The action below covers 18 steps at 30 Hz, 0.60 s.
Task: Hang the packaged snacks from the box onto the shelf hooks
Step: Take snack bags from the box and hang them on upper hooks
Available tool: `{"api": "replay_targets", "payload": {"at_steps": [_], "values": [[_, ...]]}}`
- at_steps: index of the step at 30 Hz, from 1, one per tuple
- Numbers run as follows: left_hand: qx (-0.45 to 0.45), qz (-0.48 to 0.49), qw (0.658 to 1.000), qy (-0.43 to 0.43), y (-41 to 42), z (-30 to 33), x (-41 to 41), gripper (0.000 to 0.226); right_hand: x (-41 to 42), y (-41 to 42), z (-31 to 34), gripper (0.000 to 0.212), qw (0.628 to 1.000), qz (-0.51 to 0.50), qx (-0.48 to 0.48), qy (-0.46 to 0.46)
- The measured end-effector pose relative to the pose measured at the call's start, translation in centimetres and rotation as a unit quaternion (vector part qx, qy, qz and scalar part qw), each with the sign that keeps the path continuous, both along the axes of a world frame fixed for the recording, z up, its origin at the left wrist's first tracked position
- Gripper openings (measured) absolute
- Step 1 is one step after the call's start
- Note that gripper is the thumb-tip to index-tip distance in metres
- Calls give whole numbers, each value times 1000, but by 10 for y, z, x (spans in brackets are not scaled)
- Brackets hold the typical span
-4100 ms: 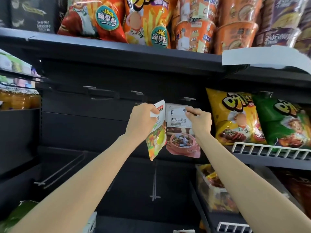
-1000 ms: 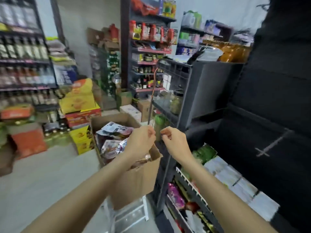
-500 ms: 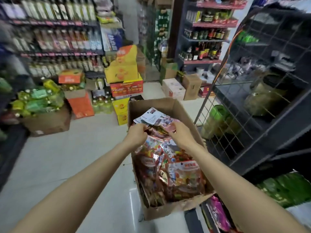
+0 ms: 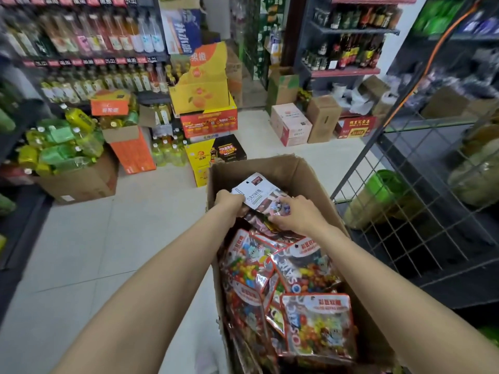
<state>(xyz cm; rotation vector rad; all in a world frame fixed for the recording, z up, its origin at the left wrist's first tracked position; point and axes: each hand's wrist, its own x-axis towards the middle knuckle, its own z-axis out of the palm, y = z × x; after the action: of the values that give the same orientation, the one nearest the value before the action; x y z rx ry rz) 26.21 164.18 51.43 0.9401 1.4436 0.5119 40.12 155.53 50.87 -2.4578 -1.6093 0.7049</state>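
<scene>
A white-topped snack packet (image 4: 258,194) sits at the far end of the open cardboard box (image 4: 302,171), mid-frame, above a heap of red candy bags (image 4: 310,314). The left hand (image 4: 229,202) grips its left edge with curled fingers; the right hand (image 4: 297,215) pinches its lower part. A wire rack (image 4: 405,201) stands right of the box.
</scene>
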Motion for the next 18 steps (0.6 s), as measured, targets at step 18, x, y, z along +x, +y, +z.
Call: {"api": "replay_targets", "payload": {"at_steps": [18], "values": [[258, -205, 912, 244, -7, 23, -21, 21, -2, 6, 21, 39, 974, -59, 50, 213]]}}
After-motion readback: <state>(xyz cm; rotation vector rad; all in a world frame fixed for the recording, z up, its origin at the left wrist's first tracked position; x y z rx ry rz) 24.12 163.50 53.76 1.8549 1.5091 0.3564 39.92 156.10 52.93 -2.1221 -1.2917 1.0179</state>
